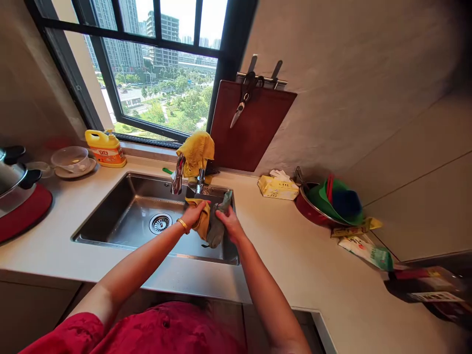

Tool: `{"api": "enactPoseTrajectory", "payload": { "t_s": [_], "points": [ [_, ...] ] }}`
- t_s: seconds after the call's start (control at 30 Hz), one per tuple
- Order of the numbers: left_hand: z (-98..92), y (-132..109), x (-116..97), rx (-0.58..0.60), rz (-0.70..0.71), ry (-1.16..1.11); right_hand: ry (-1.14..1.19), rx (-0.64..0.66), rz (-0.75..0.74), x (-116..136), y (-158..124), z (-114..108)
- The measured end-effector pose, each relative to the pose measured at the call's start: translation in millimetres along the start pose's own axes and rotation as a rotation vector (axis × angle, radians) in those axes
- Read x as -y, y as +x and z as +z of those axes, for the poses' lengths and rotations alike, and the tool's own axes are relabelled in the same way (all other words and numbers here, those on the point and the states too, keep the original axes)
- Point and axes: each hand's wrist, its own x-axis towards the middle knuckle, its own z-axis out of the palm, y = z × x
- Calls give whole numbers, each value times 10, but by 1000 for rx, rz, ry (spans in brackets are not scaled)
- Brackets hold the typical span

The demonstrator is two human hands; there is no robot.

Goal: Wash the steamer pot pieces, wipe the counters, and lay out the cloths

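Note:
Over the right part of the steel sink (134,223), my left hand (193,215) is closed on a yellow cloth (202,226) that hangs below my fingers. My right hand (232,224) grips a grey-green cloth (216,233), bunched and dangling beside the yellow one. The two cloths are close together; whether they touch I cannot tell. Just behind my hands stands the faucet (200,182), with another yellow cloth (198,149) draped over its top. Its spray head (177,182) points down into the basin. A drain strainer (161,223) sits in the sink floor.
Left of the sink are a yellow detergent jug (106,149), a clear plastic bowl (71,159) and a pot (13,179). A cutting board (254,132) and scissors (240,105) hang by the window. To the right stand a tissue pack (278,186) and a red basin (311,212) holding colanders.

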Motion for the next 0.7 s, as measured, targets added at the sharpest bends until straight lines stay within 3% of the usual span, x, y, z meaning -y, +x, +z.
{"api": "enactPoseTrajectory", "payload": {
  "t_s": [0.13,0.23,0.33,0.4,0.47,0.53,0.63,0.7],
  "points": [
    [91,26,-335,-24,147,30,85,-195,12,327,15,-510],
    [145,39,-627,27,206,47,142,-244,-12,580,23,-845],
    [164,58,-925,-38,311,39,196,-274,-73,797,-20,-1034],
    [163,55,-1101,6,366,138,90,-243,-73,892,-62,-1067],
    [176,30,-1230,170,305,278,-57,-179,-57,954,-89,-1045],
    [222,-6,-1299,299,212,274,-114,-170,-129,1010,-93,-1005],
    [357,-51,-1332,259,202,139,-164,-217,-277,1095,-96,-940],
    [477,-82,-1361,253,191,131,-250,-159,-232,1131,-132,-867]
  ]
}}
